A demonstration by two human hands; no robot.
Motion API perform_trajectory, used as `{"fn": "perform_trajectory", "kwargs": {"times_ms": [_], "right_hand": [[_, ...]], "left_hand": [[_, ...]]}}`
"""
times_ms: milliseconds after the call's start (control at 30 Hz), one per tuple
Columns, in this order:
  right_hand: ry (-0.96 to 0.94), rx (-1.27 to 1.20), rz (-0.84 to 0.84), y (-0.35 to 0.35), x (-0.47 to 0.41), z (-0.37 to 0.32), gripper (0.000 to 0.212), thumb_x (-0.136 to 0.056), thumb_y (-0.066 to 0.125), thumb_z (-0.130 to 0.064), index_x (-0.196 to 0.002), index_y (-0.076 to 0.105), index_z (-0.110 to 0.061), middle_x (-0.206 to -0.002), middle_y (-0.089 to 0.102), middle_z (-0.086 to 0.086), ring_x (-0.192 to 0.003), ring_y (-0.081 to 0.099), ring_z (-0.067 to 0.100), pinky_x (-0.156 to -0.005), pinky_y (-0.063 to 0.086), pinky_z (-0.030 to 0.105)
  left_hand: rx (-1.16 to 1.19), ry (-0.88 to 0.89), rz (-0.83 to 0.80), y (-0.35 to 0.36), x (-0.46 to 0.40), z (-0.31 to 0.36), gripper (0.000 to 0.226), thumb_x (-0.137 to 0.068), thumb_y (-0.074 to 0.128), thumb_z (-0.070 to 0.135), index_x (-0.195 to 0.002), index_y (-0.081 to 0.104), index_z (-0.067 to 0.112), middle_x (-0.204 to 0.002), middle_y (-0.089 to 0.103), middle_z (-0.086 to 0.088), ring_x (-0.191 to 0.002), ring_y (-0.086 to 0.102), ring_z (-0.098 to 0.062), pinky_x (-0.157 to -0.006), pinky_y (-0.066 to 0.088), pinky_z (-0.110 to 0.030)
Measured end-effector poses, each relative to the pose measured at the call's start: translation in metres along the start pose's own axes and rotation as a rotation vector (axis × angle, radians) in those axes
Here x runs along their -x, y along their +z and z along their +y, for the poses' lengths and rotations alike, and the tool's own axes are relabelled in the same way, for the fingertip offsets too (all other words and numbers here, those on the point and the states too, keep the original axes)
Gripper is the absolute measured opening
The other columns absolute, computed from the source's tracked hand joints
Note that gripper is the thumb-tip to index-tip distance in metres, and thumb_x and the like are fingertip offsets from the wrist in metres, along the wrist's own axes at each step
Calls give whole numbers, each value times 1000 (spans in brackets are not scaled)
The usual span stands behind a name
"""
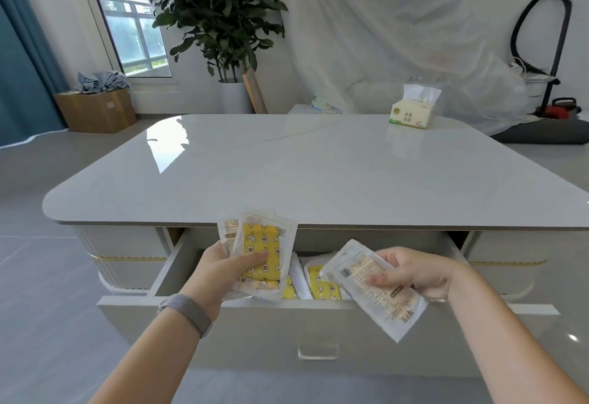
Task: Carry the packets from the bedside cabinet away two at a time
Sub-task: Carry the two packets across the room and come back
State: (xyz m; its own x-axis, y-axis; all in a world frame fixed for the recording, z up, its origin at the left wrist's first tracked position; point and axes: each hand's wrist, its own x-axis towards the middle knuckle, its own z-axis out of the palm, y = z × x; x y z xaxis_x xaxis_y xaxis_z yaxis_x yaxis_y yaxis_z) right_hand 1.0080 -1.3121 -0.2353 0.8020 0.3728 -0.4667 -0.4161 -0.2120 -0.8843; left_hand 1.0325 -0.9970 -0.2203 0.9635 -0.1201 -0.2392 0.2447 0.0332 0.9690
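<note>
My left hand grips two packets above the open drawer: a clear one with a yellow egg-print pad in front and another packet half hidden behind it. My right hand pinches a single pale packet with printed text, tilted down toward the drawer's front. Inside the drawer lie more yellow-print packets, partly covered by the held ones.
The drawer belongs to a low white cabinet with a glossy top. A tissue pack stands at its far right. A potted plant, a cardboard box and a vacuum cleaner stand behind.
</note>
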Motion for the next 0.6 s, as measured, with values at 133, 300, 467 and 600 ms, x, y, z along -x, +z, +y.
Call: {"fn": "perform_trajectory", "kwargs": {"times_ms": [133, 300, 467, 600], "right_hand": [[11, -30, 386, -15, -11, 13, 37, -76, 79, -9, -110, 67, 1, -95, 75, 15, -80, 73, 23, -65, 60, 35], [242, 269, 756, -38, -33, 43, 30, -74, 84, -23, -98, 70, -10, -93, 75, 5, -87, 71, 23, -87, 57, 41], [446, 389, 743, -35, -23, 42, 86, -73, 80, -47, -138, 43, -3, -130, 59, 12, -112, 61, 28, -85, 51, 33], [567, 667, 722, -25, -17, 31, 73, -90, 62, -49, -142, 38, -3, -138, 51, 10, -121, 54, 27, -81, 43, 27]], "left_hand": [[-47, -59, -26, -2, 1, -3, 27, -81, 73, 0, -108, 68, 3, -94, 76, -13, -85, 74, -30, -70, 62, -37], [-90, -77, -17, -5, -1, -5, 26, -81, 74, 3, -106, 68, 4, -91, 76, -12, -82, 74, -29, -71, 61, -37], [-111, -82, -12, -3, -3, -5, 22, -82, 73, 4, -103, 67, 5, -90, 76, -11, -81, 74, -28, -72, 60, -37], [-133, -90, -19, 1, -2, -5, 23, -82, 73, 4, -105, 66, 4, -91, 76, -12, -83, 74, -30, -76, 60, -40]]}}
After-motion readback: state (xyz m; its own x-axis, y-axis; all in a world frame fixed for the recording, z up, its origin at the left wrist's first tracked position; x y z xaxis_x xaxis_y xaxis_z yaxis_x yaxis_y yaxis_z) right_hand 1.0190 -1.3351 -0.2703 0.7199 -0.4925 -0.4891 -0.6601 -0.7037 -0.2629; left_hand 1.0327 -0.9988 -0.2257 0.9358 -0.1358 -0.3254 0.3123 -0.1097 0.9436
